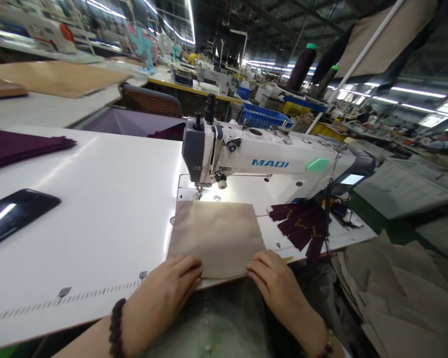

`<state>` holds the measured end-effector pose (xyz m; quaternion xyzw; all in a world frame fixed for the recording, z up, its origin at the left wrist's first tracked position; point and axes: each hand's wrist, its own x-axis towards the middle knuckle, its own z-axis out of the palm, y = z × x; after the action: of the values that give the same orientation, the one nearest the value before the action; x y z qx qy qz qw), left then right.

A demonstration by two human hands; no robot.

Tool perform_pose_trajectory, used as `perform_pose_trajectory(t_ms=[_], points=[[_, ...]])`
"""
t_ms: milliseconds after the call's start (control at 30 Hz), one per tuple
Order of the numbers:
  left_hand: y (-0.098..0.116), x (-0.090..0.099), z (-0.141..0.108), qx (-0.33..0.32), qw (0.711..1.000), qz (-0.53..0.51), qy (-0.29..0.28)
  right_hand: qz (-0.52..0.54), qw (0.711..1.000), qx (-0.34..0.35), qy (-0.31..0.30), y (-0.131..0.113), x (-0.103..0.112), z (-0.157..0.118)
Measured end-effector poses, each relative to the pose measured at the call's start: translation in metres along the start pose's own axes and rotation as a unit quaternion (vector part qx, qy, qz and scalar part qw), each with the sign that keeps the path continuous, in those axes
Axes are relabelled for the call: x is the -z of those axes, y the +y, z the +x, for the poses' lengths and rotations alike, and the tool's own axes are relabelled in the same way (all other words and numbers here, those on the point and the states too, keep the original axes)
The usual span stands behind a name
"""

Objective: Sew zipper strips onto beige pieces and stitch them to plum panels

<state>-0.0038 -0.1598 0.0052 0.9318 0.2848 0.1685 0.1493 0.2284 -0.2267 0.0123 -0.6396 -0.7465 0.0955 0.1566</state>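
A beige rectangular fabric piece (216, 236) lies flat at the front edge of the white table, its far edge close to the needle area of the sewing machine (261, 154). My left hand (175, 278) pinches the near left corner of the fabric, fingers pressed together. At the near right corner, my right hand (272, 276) grips the same piece between thumb and fingers. The presser foot (199, 191) stands just beyond the fabric's far left part; whether it touches the cloth I cannot tell.
Dark red fabric strips with gold-coloured metal bits (300, 226) lie right of the beige piece. A black phone (18, 214) and folded maroon cloth (22, 146) rest at left. More beige pieces (403, 293) are heaped lower right. A blue crate (265, 117) stands behind the machine.
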Motion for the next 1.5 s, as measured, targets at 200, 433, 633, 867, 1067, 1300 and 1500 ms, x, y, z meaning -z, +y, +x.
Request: perform_pose_trajectory(t_ms=[200,433,633,867,1067,1300,1500], points=[[-0.020,0.005,-0.004,0.099,0.994,-0.051,0.020,0.052,0.996,-0.021,-0.073,0.009,0.010,0.033],[-0.039,0.012,-0.011,0.214,0.975,-0.047,0.026,0.003,0.990,-0.047,-0.136,0.011,0.013,0.051],[-0.033,0.014,-0.008,0.231,0.972,-0.041,0.013,-0.023,0.986,-0.072,-0.152,0.010,0.011,0.057],[-0.035,0.013,-0.011,0.205,0.978,-0.018,0.017,-0.050,0.977,-0.087,-0.190,0.007,0.014,0.060],[-0.044,0.015,-0.010,0.003,0.990,0.141,0.023,-0.072,0.970,-0.077,-0.218,-0.003,0.014,0.048],[-0.082,0.017,0.048,-0.082,0.966,0.247,-0.010,-0.137,0.954,0.192,-0.187,-0.015,0.021,0.074],[-0.094,0.005,0.072,-0.130,0.970,0.204,0.009,-0.066,0.930,0.211,-0.292,-0.008,0.015,0.107]])
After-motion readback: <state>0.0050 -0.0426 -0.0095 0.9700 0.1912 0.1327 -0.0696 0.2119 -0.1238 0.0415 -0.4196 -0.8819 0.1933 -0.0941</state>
